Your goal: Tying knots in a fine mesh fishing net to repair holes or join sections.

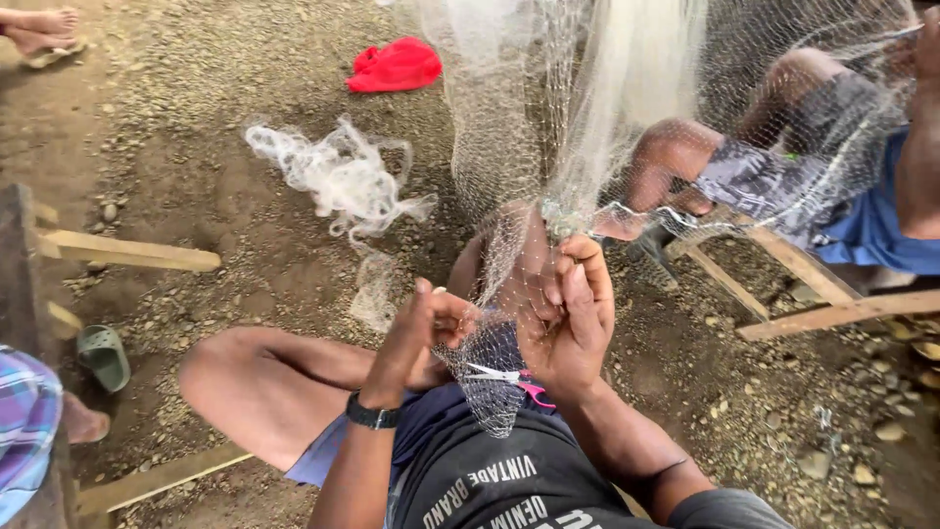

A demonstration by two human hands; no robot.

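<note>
A seated person works a pale fishing net (548,147) with both bare hands, seen from above on a dirt and gravel floor (245,225). The net hangs down in front of the person and drapes over the lap, its lower edge bunched between the hands. The left hand (416,338), a dark watch (372,413) on its wrist, has its grip pinched narrow on a fold of mesh just left of the net's hanging edge. The right hand (573,313) is closed around a gathered strand of net, fingers curled tight. Small scissors with pink handles (509,377) lie under the mesh on the lap, between the two hands. Left of the net, a loose heap of pale mesh (338,176) lies on the floor, and beyond it a red cloth (395,66). Right of the net sits another person (813,167) in patterned shorts and a blue top on a wooden frame (813,284), partly veiled by mesh. Far left of the net, a green sandal (103,355) rests by a wooden plank (127,252).
</note>
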